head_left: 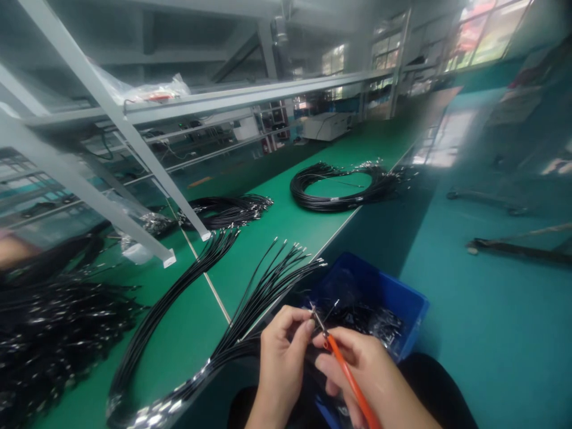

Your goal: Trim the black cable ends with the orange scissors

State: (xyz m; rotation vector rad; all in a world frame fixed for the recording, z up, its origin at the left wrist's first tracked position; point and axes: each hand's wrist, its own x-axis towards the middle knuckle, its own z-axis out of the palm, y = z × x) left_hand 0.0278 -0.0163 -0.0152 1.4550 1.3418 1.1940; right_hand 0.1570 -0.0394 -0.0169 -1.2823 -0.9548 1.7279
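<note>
My left hand (286, 351) is closed in a pinch over the blue bin. A small dark piece, possibly a cable end, sits between its thumb and forefinger, mostly hidden by them. My right hand (361, 369) is wrapped round an orange-handled tool (346, 367) with a slim metal front. The tool's tip meets the left fingertips; its exact kind does not show. Beside my left wrist, a bundle of black cables (263, 298) with metal-tipped ends lies over the green table's edge. Underneath both hands, the blue bin (409, 295) contains dark parts and clear plastic.
Two coiled black cable bundles, one farther off (330, 202) and one by the shelf post (223, 211), lie on the green table (277, 217). A large cable heap (58, 333) fills the left. White shelf posts (152, 179) stand on the tabletop. A blurred arm shows at far left.
</note>
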